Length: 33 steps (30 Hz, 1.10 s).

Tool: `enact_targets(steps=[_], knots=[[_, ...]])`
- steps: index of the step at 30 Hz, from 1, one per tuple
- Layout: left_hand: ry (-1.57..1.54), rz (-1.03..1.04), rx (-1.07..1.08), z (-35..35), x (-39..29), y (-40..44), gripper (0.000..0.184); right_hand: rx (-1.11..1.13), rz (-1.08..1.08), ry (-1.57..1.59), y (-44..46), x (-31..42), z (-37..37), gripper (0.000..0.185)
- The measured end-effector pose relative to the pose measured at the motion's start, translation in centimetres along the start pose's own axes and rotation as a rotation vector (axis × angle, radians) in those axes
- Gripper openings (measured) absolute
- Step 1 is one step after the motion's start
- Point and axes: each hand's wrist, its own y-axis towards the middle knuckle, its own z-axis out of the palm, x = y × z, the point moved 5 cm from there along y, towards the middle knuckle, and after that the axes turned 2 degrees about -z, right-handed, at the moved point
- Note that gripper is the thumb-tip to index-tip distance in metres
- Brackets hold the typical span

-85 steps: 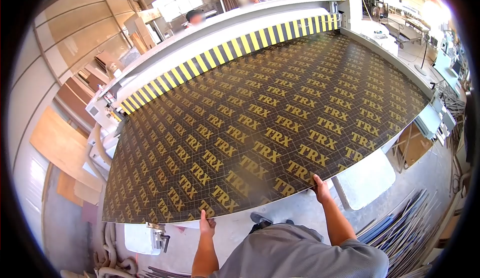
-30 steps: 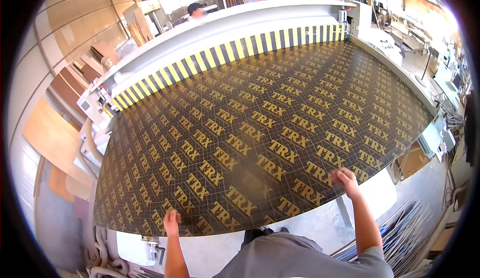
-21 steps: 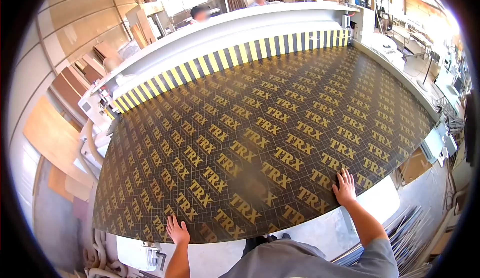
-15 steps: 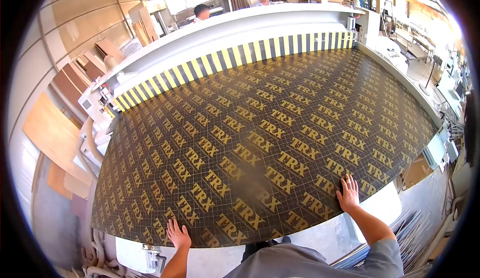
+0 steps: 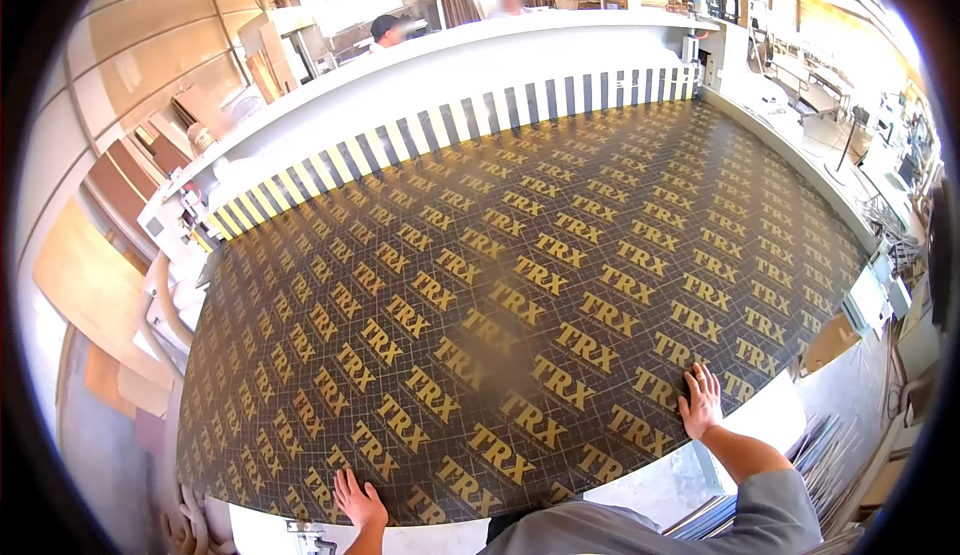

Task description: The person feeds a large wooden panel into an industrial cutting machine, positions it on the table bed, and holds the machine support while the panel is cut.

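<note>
A large dark panel (image 5: 500, 285) printed all over with gold "TRX" lettering lies across the machine bed. Near its front edge, towards the left, my left hand (image 5: 360, 501) rests flat with the fingers spread. Farther right, my right hand (image 5: 702, 403) also lies palm down on the panel close to the front edge, its fingers apart. Neither hand holds anything. Along the panel's far side runs a yellow-and-black striped guard (image 5: 470, 122) below a long white machine beam (image 5: 500, 50).
Two people (image 5: 385, 31) are partly visible behind the beam. White side supports (image 5: 775, 417) stick out under the panel's front. Long thin strips (image 5: 825, 455) lie on the floor at right, hoses (image 5: 190, 525) at lower left. Wooden boards (image 5: 85, 265) lean at left.
My hands first gripped the panel's front edge, then lifted off it and came down flat on top, farther apart. Lately the hands have stayed flat while the view shifted slightly.
</note>
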Motion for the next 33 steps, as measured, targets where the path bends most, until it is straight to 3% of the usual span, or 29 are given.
enact_targets(steps=[14,21,33], knots=[[0.049,-0.001,0.036,0.2,1.2,-0.2,0.061,-0.006,0.036,-0.032,-0.8,0.0,0.6,0.061],[0.032,-0.009,0.064,-0.5,1.5,-0.1,0.062,0.077,0.212,-0.1,-2.4,1.9,2.1,0.079],[-0.025,0.067,-0.056,0.2,1.8,-0.6,0.058,-0.02,0.181,-0.06,-2.7,1.3,2.9,0.071]])
